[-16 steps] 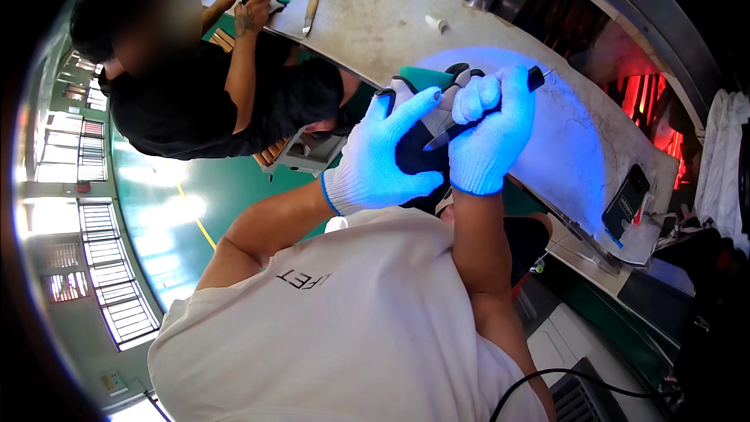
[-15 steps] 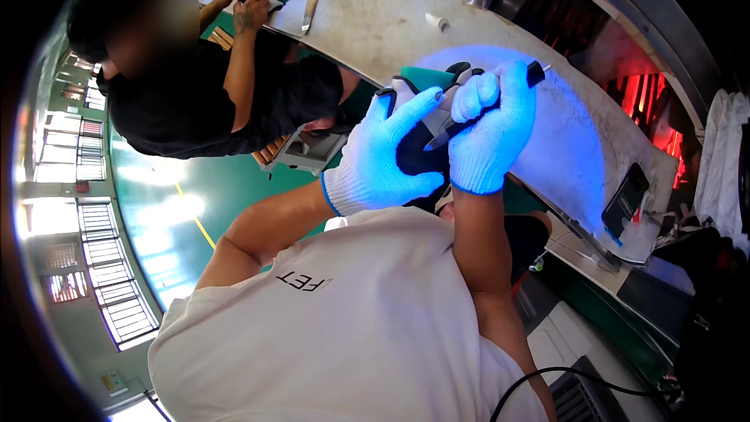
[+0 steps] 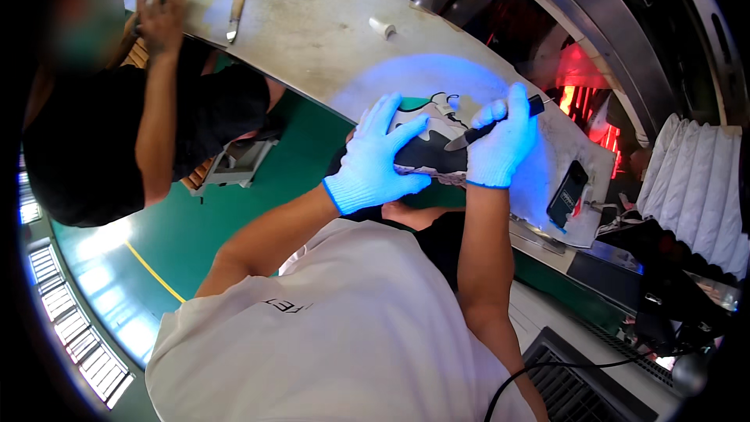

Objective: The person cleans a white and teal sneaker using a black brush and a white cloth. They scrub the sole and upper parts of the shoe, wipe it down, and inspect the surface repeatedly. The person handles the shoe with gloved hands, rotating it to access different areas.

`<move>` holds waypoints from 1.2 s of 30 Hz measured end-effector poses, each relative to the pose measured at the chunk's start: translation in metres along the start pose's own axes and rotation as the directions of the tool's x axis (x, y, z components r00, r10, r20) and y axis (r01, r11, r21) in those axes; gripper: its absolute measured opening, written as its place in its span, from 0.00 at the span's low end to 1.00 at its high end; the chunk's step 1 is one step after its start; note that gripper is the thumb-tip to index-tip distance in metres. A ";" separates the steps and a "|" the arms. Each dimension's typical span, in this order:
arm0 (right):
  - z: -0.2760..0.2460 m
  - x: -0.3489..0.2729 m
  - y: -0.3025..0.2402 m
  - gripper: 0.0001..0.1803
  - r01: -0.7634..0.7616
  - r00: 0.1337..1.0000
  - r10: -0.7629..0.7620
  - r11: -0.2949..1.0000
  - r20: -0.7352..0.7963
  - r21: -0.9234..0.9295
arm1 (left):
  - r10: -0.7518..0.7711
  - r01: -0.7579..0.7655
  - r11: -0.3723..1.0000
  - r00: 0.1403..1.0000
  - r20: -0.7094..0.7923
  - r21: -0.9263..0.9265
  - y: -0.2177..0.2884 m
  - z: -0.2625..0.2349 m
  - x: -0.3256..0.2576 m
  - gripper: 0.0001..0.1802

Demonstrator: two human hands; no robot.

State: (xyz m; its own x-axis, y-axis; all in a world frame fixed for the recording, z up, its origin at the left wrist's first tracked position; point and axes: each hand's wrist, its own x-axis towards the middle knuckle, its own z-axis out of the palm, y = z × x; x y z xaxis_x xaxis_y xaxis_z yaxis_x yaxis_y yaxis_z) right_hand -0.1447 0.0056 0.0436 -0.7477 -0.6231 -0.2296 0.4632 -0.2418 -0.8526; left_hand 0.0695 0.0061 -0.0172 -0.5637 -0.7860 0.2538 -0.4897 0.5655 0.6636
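Between both hands (image 3: 437, 156), shoe (image 3: 426, 141).

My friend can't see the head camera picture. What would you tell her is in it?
A person in white gloves steadies a sneaker with the left hand while the right hand holds a dark pen-like tool to it, on a worktable lit blue. Another person works at the far end.
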 end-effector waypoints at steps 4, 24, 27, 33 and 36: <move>0.013 -0.014 0.005 0.15 0.033 0.999 -0.032 0.991 0.008 -0.126 | -0.026 0.020 0.992 0.999 -0.044 -0.126 0.004 -0.002 -0.002 0.52; -0.107 0.009 -0.061 0.23 0.085 0.996 -0.083 0.978 -0.018 0.189 | 0.121 -0.144 0.983 0.975 0.189 0.112 0.031 -0.048 0.029 0.48; -0.161 0.005 -0.043 0.21 0.161 0.966 -0.174 0.983 -0.190 -0.086 | 0.273 -0.296 0.952 0.938 0.214 0.083 0.064 -0.023 0.051 0.53; -0.200 0.015 -0.003 0.09 0.034 0.992 -0.047 0.993 -0.116 -0.112 | 0.289 -0.249 0.957 0.801 0.524 -0.147 0.124 0.025 0.116 0.38; -0.193 0.009 -0.026 0.12 -0.047 0.996 0.064 0.969 0.062 -0.242 | 0.499 -0.454 0.860 0.842 0.203 -0.233 0.149 -0.047 0.112 0.44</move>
State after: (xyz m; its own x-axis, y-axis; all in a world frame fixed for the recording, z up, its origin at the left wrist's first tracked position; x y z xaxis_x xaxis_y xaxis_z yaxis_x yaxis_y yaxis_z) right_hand -0.2558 0.1497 -0.0267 -0.6859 -0.6819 -0.2539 0.3688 -0.0250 -0.9292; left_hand -0.0349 -0.0093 0.1429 -0.8545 -0.3289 0.4021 -0.0106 0.7849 0.6195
